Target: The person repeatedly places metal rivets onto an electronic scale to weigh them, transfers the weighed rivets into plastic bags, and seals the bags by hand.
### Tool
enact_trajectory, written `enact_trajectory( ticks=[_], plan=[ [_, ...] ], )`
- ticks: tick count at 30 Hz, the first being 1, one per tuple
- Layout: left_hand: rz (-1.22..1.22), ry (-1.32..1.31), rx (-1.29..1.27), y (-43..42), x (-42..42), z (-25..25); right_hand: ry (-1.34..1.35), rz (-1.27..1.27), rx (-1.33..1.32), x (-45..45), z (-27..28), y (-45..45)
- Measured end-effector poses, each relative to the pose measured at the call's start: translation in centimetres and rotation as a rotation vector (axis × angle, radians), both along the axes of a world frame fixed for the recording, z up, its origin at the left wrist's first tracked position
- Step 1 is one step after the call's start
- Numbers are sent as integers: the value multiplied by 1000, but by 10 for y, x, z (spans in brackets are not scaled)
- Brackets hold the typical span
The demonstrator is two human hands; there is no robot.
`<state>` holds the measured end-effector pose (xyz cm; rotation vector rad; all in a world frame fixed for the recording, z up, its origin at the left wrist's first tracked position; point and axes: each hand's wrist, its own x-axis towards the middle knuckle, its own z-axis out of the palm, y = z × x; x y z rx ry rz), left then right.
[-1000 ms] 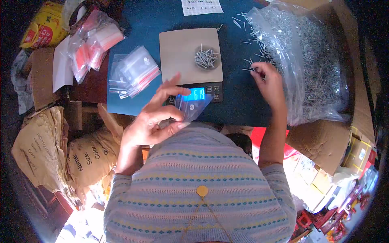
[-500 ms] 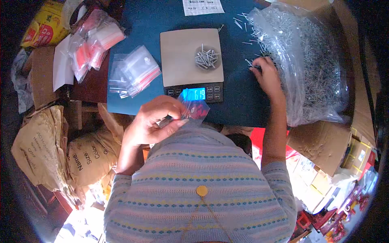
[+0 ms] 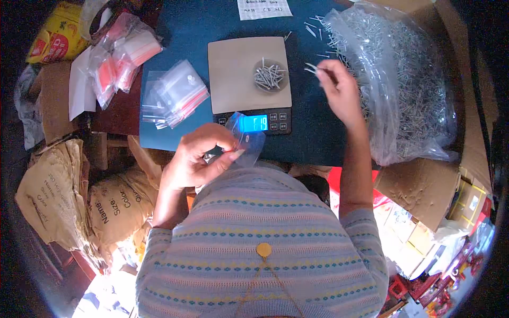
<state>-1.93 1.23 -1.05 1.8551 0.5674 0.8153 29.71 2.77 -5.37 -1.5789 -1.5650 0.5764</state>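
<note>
My left hand (image 3: 204,159) pinches a clear plastic bag (image 3: 250,149) in front of the scale. The bag partly overlaps the lit display (image 3: 253,123). On the scale's beige plate (image 3: 233,74) stands a small round dish (image 3: 271,86) filled with screws (image 3: 270,76). My right hand (image 3: 340,87) is raised between the scale and the large bag, its fingertips closed on a few screws (image 3: 312,68).
A large clear bag of screws (image 3: 419,95) lies at the right, loose screws (image 3: 313,31) beside it. Small zip bags (image 3: 180,93) and packs of red-edged bags (image 3: 127,53) lie left. A written paper (image 3: 264,8) lies at the back.
My right hand has lifted from the loose screws and moved up and left with screws in its fingertips. My left hand's fingers have curled in, and the bag has shifted slightly.
</note>
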Motion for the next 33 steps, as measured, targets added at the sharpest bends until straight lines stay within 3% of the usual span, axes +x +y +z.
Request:
enact_trajectory(
  ticks=[4,12,16,22,33],
  plan=[
    [-4,24,19,0,-2,-1,146,186,23,-41,8,12],
    [252,4,5,0,-14,-4,-206,74,135,1,-4,12],
    [304,-24,8,8,-19,1,-402,-109,-130,33,-24,-6],
    [309,-47,36,9,-18,-1,-599,-47,-57,42,-40,-8],
    [339,-19,32,8,-19,-1,-285,-110,10,42,-35,-11]
  ],
)
